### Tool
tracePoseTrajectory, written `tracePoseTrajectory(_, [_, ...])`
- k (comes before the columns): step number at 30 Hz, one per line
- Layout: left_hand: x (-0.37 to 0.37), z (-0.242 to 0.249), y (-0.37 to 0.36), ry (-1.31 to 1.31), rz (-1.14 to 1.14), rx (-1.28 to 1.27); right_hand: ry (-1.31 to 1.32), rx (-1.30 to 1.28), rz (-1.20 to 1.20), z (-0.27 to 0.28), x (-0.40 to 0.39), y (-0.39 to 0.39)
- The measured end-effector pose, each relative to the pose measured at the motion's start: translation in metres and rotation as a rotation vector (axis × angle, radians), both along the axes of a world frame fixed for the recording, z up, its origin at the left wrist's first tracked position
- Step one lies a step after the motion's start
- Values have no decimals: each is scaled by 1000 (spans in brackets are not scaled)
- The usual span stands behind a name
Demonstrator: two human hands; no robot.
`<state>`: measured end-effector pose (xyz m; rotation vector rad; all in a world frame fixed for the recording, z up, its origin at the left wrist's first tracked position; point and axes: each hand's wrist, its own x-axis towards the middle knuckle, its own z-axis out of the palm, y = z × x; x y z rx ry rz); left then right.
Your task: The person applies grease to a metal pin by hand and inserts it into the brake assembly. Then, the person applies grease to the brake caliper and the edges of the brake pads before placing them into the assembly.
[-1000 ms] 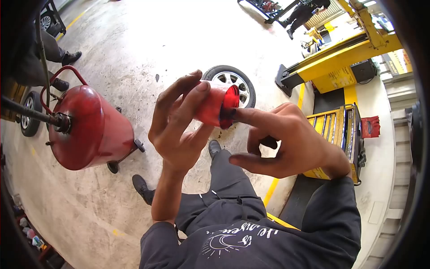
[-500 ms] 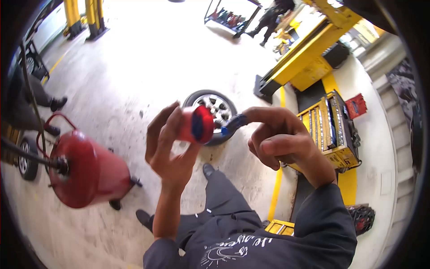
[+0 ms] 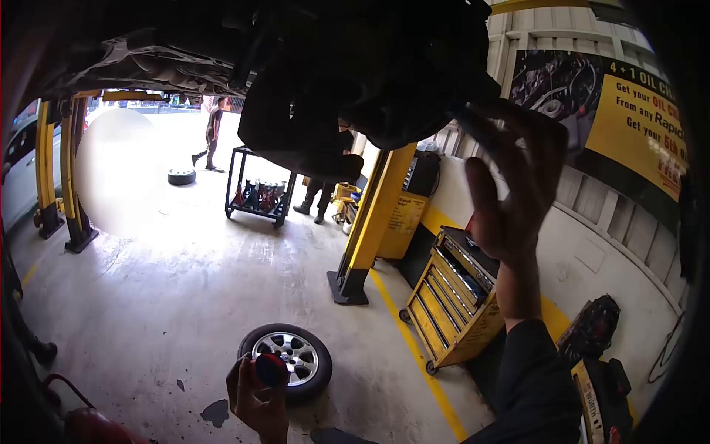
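Down low, the left hand (image 3: 255,403) has its thumb and fingers wrapped around a red can (image 3: 270,370). The can's round mouth points back at the person, and the inside looks dark; what is in it is hard to see. A snug hold seems best, not a hard squeeze, with the mouth kept from tipping down so nothing can spill.

High up on the other side, the right hand (image 3: 518,177) is loose, with its fingers bent and spread apart. It holds nothing that I can see. Its pointing finger (image 3: 477,133) looks dark and stretches to the edge of a dark car part (image 3: 421,81) overhead. It is too dark there to see if they touch. Going slow and soft would likely be wise, with eyes on the fingertip so it does not bump or scrape.

Just behind the left hand, a wheel (image 3: 307,355) lies flat on the floor. Below the right hand, near the forearm, is a yellow tool chest (image 3: 451,311). Farther out, between the two hands, a yellow post (image 3: 381,214) stands on the floor. Past the right hand, a big poster (image 3: 643,126) hangs on the wall.
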<state>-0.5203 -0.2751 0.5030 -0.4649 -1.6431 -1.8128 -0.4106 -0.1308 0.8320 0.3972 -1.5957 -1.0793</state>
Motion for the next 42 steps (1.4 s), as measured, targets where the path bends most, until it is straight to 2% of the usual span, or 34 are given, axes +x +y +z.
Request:
tracePoseTrajectory(3, [-1,4,9,-4,-38,23,3,45,-11,-7,-41,17])
tracePoseTrajectory(7, [-16,-9,13,131,55,-67,85,57,-37,-5,-62,25])
tracePoseTrajectory(10, [-17,-10,16,39,57,-40,117,65,-88,-7,-66,28])
tracePoseTrajectory(18, [-23,-15,17,19,24,-54,197,69,-224,-10,-67,33])
tracePoseTrajectory(31, [-19,-16,14,-1,67,-74,147,78,-160,-13,-69,35])
tracePoseTrajectory(33, [-18,-14,13,-8,69,-79,40,-81,7,-14,-70,33])
tracePoseTrajectory(36, [-17,-13,12,0,73,-84,-8,5,109,-9,-79,37])
tracePoseTrajectory(42, [-14,-14,10,-47,73,-83,-5,-20,66,-19,-91,44])
